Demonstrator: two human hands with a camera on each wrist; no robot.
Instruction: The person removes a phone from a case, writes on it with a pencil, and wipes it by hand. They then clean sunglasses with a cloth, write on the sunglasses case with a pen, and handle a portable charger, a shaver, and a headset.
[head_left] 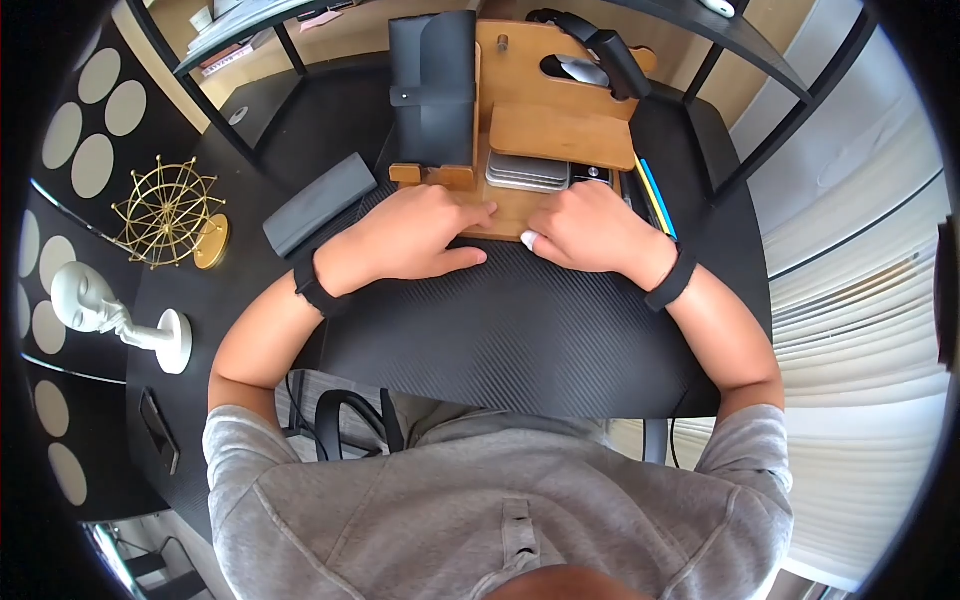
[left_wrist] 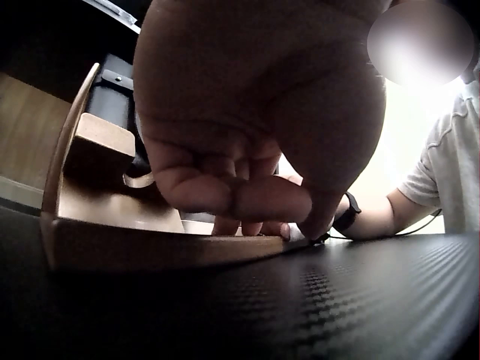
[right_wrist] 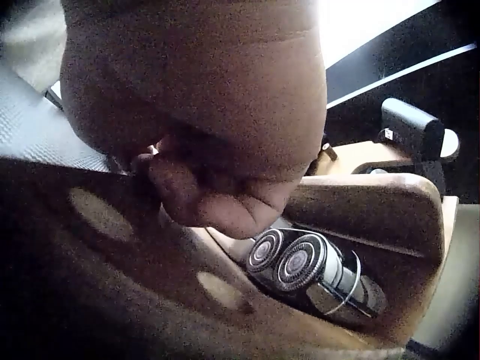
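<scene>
A wooden desk organizer (head_left: pixel 514 226) stands at the back of the desk. My left hand (head_left: pixel 415 228) is at its front left, with fingertips over the base and the thumb stretched out in front of the edge. In the left wrist view, fingers (left_wrist: pixel 199 196) bend down behind the low front edge. My right hand (head_left: pixel 592 228) grips the front edge toward the right, fingers curled and the white-tipped thumb in front. Beside those curled fingers, an electric shaver (right_wrist: pixel 301 262) with round heads lies in the organizer. A stack of silvery flat devices (head_left: pixel 528 172) sits under the small wooden shelf (head_left: pixel 562 136).
A black glasses case (head_left: pixel 433 88) stands on the organizer's left and a grey case (head_left: pixel 320 205) lies beside it. Pens (head_left: pixel 657 196) lie right. Leftward are a gold wheel ornament (head_left: pixel 168 212), a white head figurine (head_left: pixel 120 315) and a phone (head_left: pixel 158 430). A black shelf frame (head_left: pixel 795 75) spans the back.
</scene>
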